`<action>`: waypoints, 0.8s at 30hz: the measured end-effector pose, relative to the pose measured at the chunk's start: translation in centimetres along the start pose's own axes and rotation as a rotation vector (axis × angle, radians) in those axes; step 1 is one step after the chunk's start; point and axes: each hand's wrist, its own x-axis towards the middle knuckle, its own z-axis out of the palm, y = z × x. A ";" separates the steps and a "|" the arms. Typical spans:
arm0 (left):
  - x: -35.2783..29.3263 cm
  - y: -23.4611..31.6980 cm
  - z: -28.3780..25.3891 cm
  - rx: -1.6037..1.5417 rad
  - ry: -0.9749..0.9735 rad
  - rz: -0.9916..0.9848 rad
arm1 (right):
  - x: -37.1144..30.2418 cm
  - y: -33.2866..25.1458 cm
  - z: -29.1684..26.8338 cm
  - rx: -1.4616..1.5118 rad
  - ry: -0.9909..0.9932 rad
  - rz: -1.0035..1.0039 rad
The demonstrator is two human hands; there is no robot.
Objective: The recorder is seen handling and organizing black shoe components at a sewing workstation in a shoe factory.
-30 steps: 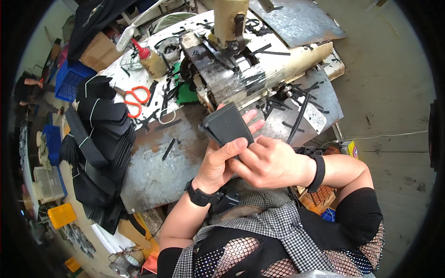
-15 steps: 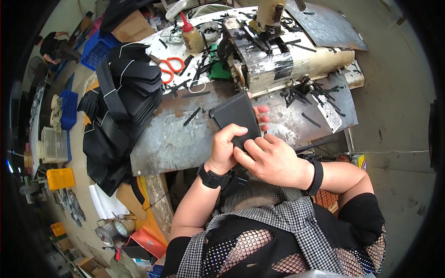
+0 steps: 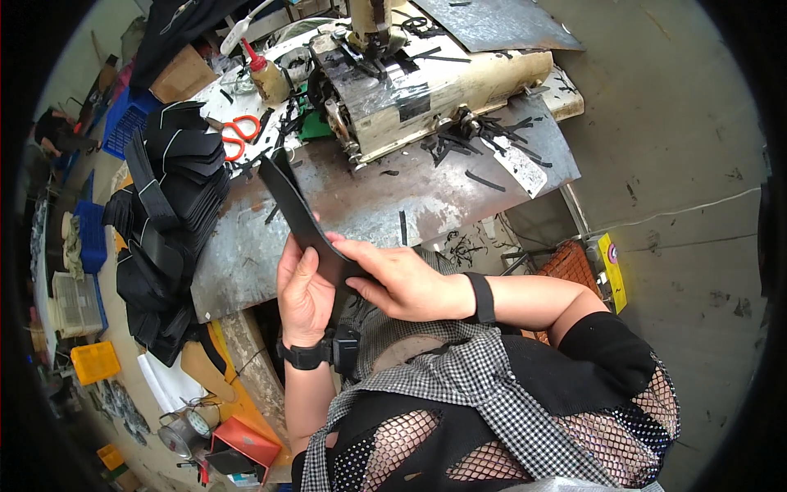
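Note:
A black, leather-like folded piece (image 3: 297,205) is held up slantwise over the near edge of the metal worktop. Its two layers stand slightly apart at the upper end. My left hand (image 3: 302,289) grips it from the left, thumb on the near side and fingers behind. At the lower right corner, my right hand (image 3: 403,283) pinches it between thumb and fingers. Left of them hang tied bundles of similar black pieces (image 3: 197,201). Beyond the hands stands a cream-coloured sewing machine (image 3: 443,102), with black offcuts (image 3: 459,139) scattered beside it.
Red-handled scissors (image 3: 243,138) and a red-tipped bottle (image 3: 269,82) lie and stand on the white tabletop. The metal worktop (image 3: 238,262) ends just before me. A red box (image 3: 246,443) and yellow crate (image 3: 94,363) are lower left. Far left, another person (image 3: 61,133) bends over.
The black piece has turned from its broad face to nearly edge-on, its layers parting at the top. My right hand has shifted onto its lower corner. The whole view has swung.

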 end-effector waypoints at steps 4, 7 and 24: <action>-0.6 0.0 -0.8 -0.002 0.292 0.130 | 0.0 0.9 -1.2 0.059 -0.138 0.193; -1.4 2.0 -0.9 0.252 0.404 0.404 | 0.7 1.7 -3.7 0.014 -0.053 0.160; -14.4 1.8 2.4 0.660 0.519 0.484 | 17.3 19.3 4.7 -0.457 -0.028 0.328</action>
